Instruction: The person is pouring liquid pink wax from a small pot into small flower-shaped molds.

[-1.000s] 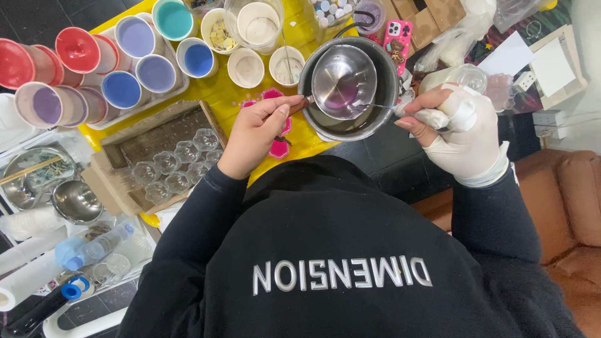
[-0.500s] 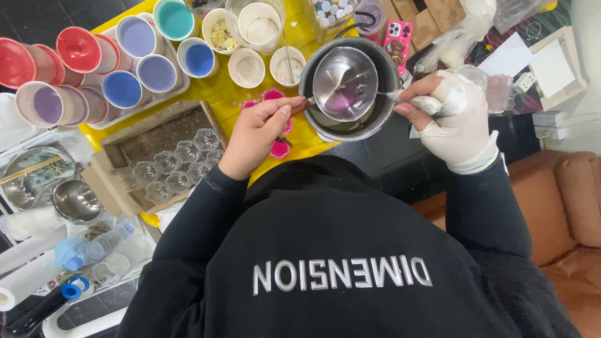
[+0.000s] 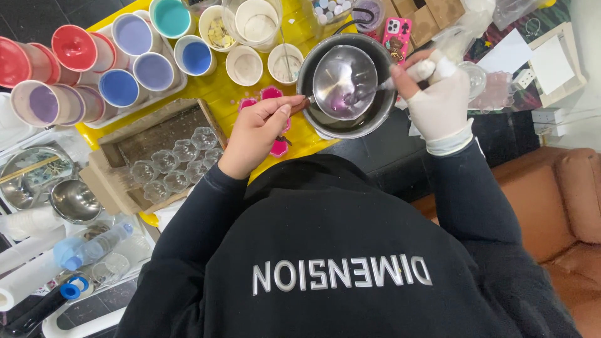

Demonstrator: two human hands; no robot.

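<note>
My bare left hand [image 3: 256, 134] grips the handle of a small metal ladle [image 3: 341, 78], holding it level over a dark metal pot [image 3: 375, 122] on the yellow table [image 3: 219, 94]. A little purple liquid [image 3: 341, 100] lies in the ladle's bowl. My right hand [image 3: 438, 97], in a white glove, pinches a thin metal spoon [image 3: 369, 92] whose tip dips into that liquid. Pink filled moulds [image 3: 272, 94] sit on the table just under my left hand.
Several cups of coloured wax [image 3: 134, 62] stand at the back left. A wooden tray of small glass jars [image 3: 169, 156] lies left of my arm. A phone in a pink case [image 3: 399, 34], a metal bowl [image 3: 75, 200], a water bottle [image 3: 87, 250] and a brown sofa [image 3: 563, 206] surround the table.
My gloved right hand has moved up and left to the pot's rim, bringing the spoon's tip into the ladle. My left hand and the ladle have stayed put.
</note>
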